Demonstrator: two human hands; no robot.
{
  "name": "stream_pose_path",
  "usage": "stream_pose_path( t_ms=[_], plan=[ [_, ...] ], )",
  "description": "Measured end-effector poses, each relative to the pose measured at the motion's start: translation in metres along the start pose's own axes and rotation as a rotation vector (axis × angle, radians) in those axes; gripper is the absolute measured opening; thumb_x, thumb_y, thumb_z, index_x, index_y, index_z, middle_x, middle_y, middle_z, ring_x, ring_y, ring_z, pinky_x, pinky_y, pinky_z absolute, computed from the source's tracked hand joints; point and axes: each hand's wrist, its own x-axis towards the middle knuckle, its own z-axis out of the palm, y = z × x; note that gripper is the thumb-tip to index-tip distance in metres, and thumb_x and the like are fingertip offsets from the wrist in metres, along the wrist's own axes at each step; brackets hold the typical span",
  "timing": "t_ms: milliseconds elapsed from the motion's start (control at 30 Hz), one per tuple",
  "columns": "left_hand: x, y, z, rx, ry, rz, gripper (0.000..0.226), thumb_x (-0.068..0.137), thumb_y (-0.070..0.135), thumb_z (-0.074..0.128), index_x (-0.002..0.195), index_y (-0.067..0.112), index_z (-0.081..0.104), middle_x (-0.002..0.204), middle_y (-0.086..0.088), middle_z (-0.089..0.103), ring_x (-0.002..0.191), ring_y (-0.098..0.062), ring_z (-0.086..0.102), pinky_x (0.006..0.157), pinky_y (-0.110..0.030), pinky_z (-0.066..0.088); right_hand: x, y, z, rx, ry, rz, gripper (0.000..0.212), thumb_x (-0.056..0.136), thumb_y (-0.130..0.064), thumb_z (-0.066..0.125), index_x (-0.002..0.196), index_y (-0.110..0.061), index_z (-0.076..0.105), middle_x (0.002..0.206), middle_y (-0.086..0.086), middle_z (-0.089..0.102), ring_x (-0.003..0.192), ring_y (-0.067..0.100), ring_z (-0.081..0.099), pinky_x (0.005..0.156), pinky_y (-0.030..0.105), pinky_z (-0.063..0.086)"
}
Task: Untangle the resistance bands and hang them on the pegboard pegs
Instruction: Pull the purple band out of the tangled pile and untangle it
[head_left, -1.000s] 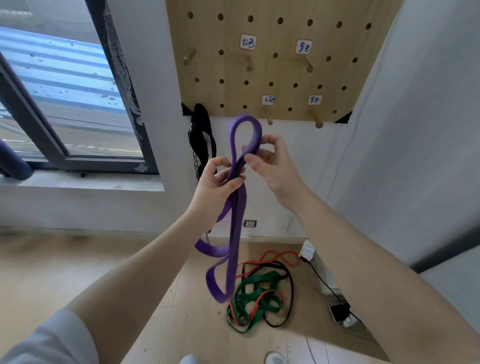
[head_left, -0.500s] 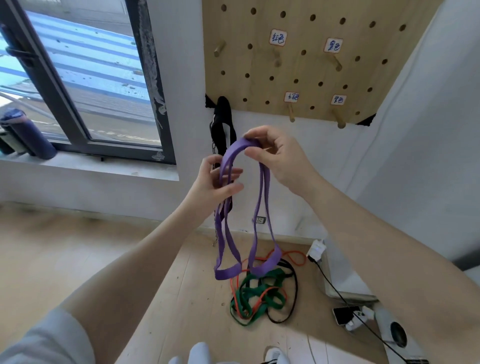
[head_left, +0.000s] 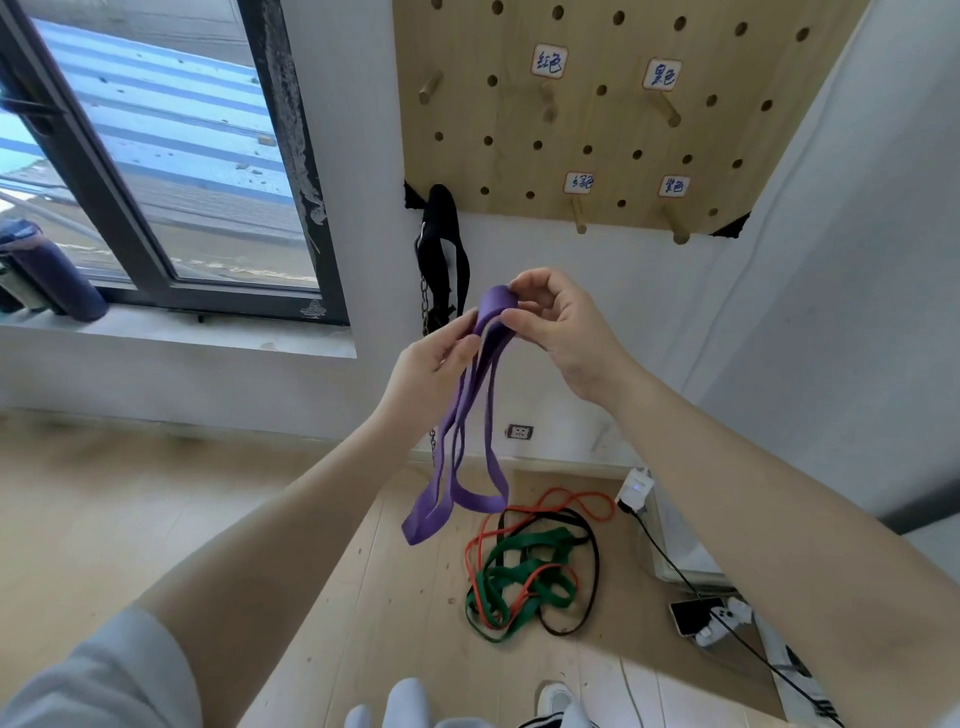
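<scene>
Both hands, left hand (head_left: 434, 371) and right hand (head_left: 558, 325), pinch the purple band (head_left: 470, 415). Keep its top loop open wide, then slip it over a peg (head_left: 678, 228).

Four bands: one purple band (head_left: 470, 415), one green band (head_left: 524, 577), one red band (head_left: 566, 499), one black band (head_left: 595, 571); five pegs (head_left: 670, 109).

Solid purple resistance band (head_left: 470, 415). Green band (head_left: 524, 574), thin orange-red band (head_left: 545, 501) and black band (head_left: 592, 561) tangled on pale wood floor (head_left: 156, 519). Light tan pegboard (head_left: 623, 130) dotted with dark holes, white labels (head_left: 549, 61) inked blue. Dark navy bottle (head_left: 52, 275), black window frame (head_left: 130, 208).
</scene>
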Motion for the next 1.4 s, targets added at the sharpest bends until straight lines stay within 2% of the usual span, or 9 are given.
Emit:
stream_pose_path(
  t_ms=[233,433,533,700,833,1100,1167,1300,1400],
  plan=[
    [0.001,-0.002,-0.003,-0.004,0.08,0.052,0.037,0.094,0.013,0.049,0.13,0.014,0.053,0.112,-0.009,0.067,0.103,-0.022,0.063,0.093,-0.03,0.049,0.002,0.004,0.01,0.323,-0.037,0.089,0.025,0.087,0.007,0.053,0.098,-0.016,0.05,0.092,0.002,0.065,0.078,0.011,0.065,0.08,0.026,0.054],
    [-0.005,-0.007,-0.01,0.036,-0.029,0.041,0.036,0.095,0.02,0.04,0.127,0.012,0.053,0.114,-0.006,0.057,0.11,-0.026,0.055,0.1,-0.045,0.045,0.0,0.01,0.016,0.006,-0.101,0.049,0.035,0.082,-0.002,0.064,0.105,-0.027,0.055,0.107,-0.005,0.057,0.09,0.013,0.06,0.092,0.033,0.052],
    [-0.01,-0.005,-0.014,-0.077,-0.116,-0.052,0.03,0.092,0.028,0.044,0.12,0.022,0.054,0.113,-0.006,0.058,0.104,-0.02,0.057,0.097,-0.038,0.045,-0.001,0.007,0.025,-0.143,-0.11,0.021,0.039,0.076,-0.01,0.069,0.101,-0.039,0.06,0.106,-0.012,0.062,0.095,0.014,0.059,0.094,0.035,0.049],
    [-0.026,-0.018,-0.023,0.152,-0.072,0.012,0.038,0.084,0.016,0.062,0.121,0.018,0.051,0.109,-0.006,0.06,0.099,-0.022,0.06,0.091,-0.042,0.051,-0.01,0.011,0.046,-0.125,-0.105,0.062,0.03,0.08,0.001,0.066,0.09,-0.027,0.063,0.091,0.0,0.063,0.083,0.016,0.061,0.088,0.036,0.053],
    [-0.041,-0.027,-0.039,0.235,0.02,0.063,0.05,0.087,0.01,0.058,0.133,0.019,0.043,0.101,0.01,0.056,0.089,-0.006,0.057,0.081,-0.017,0.048,-0.016,0.012,0.068,-0.012,-0.084,0.068,0.022,0.084,0.001,0.061,0.095,-0.019,0.062,0.094,0.004,0.063,0.09,0.017,0.062,0.088,0.034,0.055],
    [-0.09,-0.086,-0.061,0.095,0.192,-0.241,0.024,0.089,0.007,0.056,0.102,0.018,0.038,0.082,0.007,0.061,0.069,-0.004,0.058,0.057,-0.015,0.047,-0.006,0.036,0.108,0.082,0.023,0.159,0.022,0.086,-0.002,0.061,0.102,-0.014,0.053,0.095,0.01,0.067,0.089,0.021,0.065,0.08,0.035,0.058],
    [-0.099,-0.103,-0.069,0.144,0.214,-0.286,0.021,0.088,0.008,0.056,0.101,0.018,0.044,0.082,0.01,0.059,0.074,-0.007,0.059,0.06,-0.014,0.048,-0.003,0.061,0.116,0.052,0.013,0.237,0.019,0.085,-0.003,0.062,0.101,-0.012,0.054,0.099,0.012,0.067,0.09,0.022,0.066,0.082,0.039,0.057],
    [-0.13,-0.153,-0.084,0.271,0.147,-0.497,0.024,0.089,0.011,0.053,0.113,0.013,0.049,0.089,-0.007,0.065,0.082,-0.029,0.063,0.074,-0.04,0.052,0.001,0.129,0.137,0.002,-0.104,0.428,0.019,0.085,-0.005,0.063,0.102,-0.008,0.056,0.096,0.009,0.067,0.086,0.02,0.066,0.079,0.038,0.059],
    [-0.148,-0.196,-0.088,0.329,0.161,-0.672,0.027,0.09,0.012,0.053,0.117,0.012,0.05,0.096,-0.011,0.066,0.086,-0.029,0.061,0.077,-0.036,0.049,0.009,0.192,0.161,0.001,-0.215,0.57,0.016,0.086,-0.004,0.061,0.101,-0.007,0.057,0.096,0.011,0.064,0.085,0.021,0.064,0.078,0.038,0.059]
  ],
)
